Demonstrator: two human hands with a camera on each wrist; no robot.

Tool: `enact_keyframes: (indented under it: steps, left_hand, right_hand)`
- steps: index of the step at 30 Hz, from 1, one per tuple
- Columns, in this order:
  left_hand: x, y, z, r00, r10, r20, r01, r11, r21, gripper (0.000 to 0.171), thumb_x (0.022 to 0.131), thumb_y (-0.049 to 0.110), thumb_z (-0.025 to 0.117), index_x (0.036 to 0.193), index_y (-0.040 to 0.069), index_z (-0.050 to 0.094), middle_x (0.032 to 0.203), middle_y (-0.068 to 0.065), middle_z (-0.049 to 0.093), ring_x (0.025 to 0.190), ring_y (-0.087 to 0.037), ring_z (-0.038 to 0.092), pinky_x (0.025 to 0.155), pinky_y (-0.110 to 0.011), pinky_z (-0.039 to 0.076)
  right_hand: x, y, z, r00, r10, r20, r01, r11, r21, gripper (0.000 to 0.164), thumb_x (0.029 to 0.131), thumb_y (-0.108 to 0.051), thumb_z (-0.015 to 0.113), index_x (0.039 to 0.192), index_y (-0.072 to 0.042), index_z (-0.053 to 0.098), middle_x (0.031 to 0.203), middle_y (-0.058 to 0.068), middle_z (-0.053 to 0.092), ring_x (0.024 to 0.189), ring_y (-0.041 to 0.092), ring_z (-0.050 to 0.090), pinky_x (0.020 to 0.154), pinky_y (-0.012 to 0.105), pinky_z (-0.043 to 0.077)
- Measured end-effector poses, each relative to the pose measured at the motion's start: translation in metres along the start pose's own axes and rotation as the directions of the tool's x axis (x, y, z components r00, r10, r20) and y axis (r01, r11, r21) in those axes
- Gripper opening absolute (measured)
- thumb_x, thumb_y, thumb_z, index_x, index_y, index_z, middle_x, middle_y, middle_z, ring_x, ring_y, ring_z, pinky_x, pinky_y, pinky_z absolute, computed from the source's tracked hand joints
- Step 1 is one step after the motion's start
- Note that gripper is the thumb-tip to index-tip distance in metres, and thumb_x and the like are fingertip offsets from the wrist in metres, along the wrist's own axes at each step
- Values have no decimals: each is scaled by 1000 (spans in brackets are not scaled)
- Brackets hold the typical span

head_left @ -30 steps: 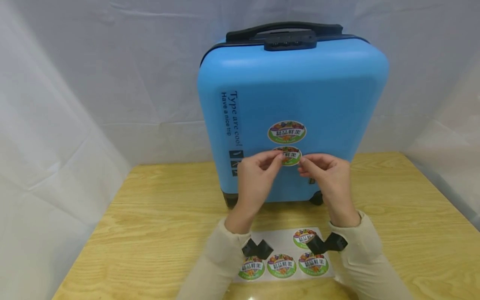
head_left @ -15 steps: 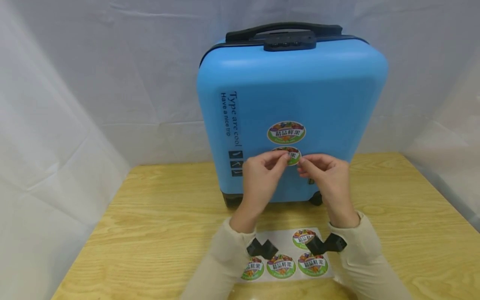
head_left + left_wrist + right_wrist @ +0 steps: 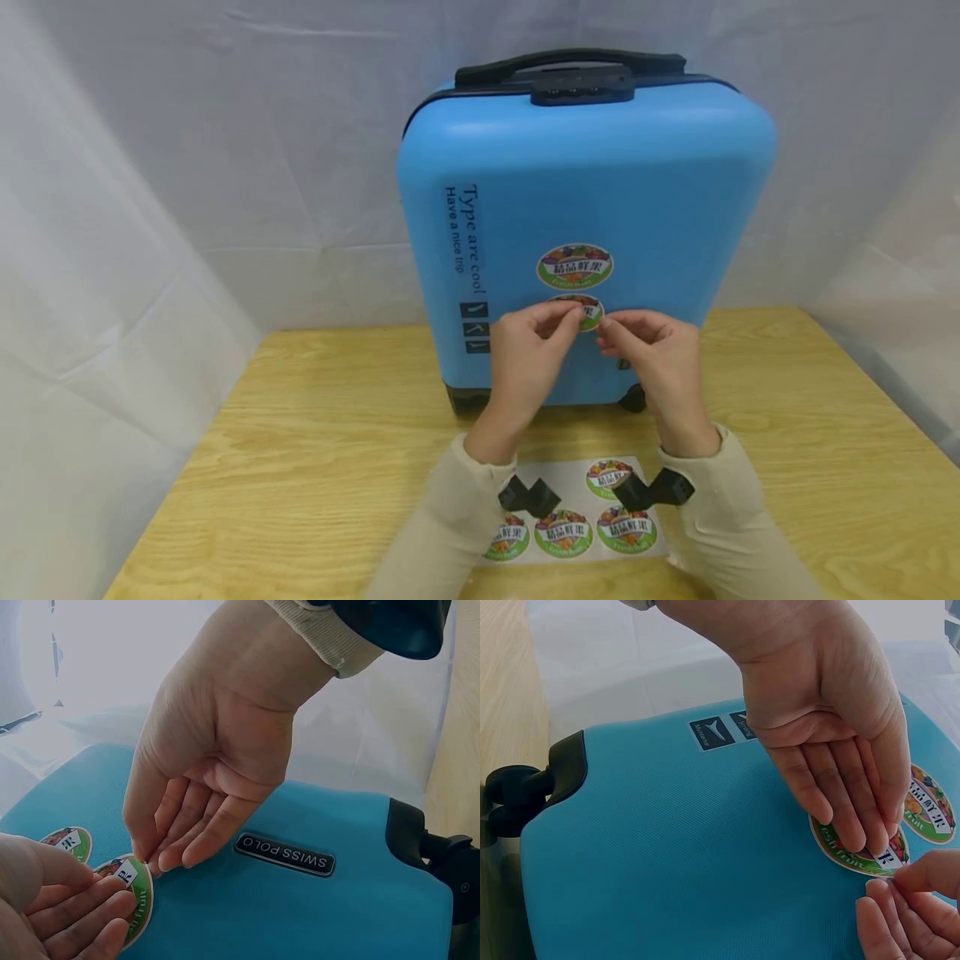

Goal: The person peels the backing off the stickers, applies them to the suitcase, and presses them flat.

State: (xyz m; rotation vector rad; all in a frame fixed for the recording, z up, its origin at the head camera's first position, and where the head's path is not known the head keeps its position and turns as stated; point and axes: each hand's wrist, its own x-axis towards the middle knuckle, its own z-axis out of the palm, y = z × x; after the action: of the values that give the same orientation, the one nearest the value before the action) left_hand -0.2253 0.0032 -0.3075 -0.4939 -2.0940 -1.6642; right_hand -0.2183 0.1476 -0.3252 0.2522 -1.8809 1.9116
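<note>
A blue hard-shell suitcase stands upright, bearing one oval fruit sticker on its front. Just below that, both hands are at a second oval sticker, which lies close against the shell. My left hand covers its left and middle part. In the right wrist view, the left hand's fairly straight fingers rest over the sticker's face, thumb beside the index finger. My right hand pinches the right edge; in the left wrist view its thumb and index fingertips meet there.
A white backing sheet with several oval stickers lies on the wooden table, partly under the forearms. Black wrist cameras overhang it. The suitcase has black wheels and a top handle. White cloth hangs behind.
My left hand has slid right across the lower sticker, from its left edge to past its middle, covering more of it. The right hand stays at the right edge.
</note>
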Motion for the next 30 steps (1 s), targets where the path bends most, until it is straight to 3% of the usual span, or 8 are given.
enact_keyframes:
  steps: [15,30]
  left_hand:
    - [2,4,4,1000,7,18,-8,999,43,18,90,19,65,98,7,74,90,-2,73,71,-4,65,58,-19,51]
    - [2,2,7,999,38,12,-38,999,3,17,90,18,65,98,6,74,91,-4,73,74,-5,66,63,-18,52]
  right_hand:
    - [-1,-2,-1,1000,23,-2,-23,1000,-18,26,86,-16,70,93,9,69,75,3,71,67,17,67,63,30,56]
    - [2,0,-2,1000,5,-6,-5,1000,-4,24,86,-14,70,92,10,69,73,2,71,66,19,67,63,30,56]
